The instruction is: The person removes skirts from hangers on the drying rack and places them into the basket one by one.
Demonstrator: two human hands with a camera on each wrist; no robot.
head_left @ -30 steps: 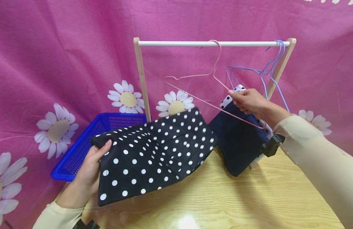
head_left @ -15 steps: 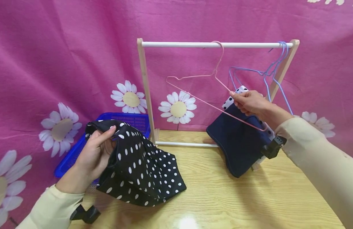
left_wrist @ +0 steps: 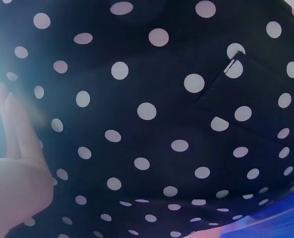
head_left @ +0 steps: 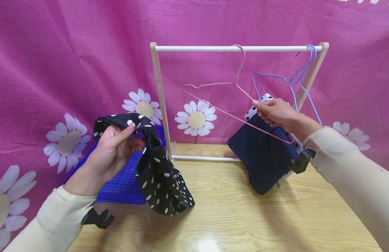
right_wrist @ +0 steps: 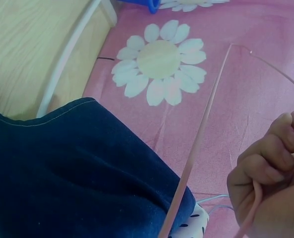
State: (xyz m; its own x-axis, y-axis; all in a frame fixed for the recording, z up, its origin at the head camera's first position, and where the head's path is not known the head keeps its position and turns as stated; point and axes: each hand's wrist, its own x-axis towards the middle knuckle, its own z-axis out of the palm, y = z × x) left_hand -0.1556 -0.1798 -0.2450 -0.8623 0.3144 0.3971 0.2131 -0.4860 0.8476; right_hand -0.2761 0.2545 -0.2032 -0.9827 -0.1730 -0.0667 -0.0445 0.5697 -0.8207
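Note:
My left hand (head_left: pixel 110 150) grips a black garment with white dots (head_left: pixel 163 178), its thumb over the top edge. The cloth is bunched there and drapes down to the right. In the left wrist view the dotted cloth (left_wrist: pixel 147 111) fills most of the picture, and a small pocket shows on it. My right hand (head_left: pixel 276 110) holds the right arm of a pink wire hanger (head_left: pixel 237 79) hooked over the rack's bar. In the right wrist view its fingers (right_wrist: pixel 263 168) curl around the pink wire.
A wooden rack with a white bar (head_left: pixel 194 48) stands on the table (head_left: pixel 232 217). Blue hangers (head_left: pixel 273 75) hang at its right end, with a navy garment (head_left: pixel 260 157) with dotted white trim below. A blue basket (head_left: pixel 125 197) sits behind my left hand.
The dotted garment has gone from spread flat toward the hanger to bunched and hanging down. My left hand has moved up and slightly right. My right hand stays on the pink hanger.

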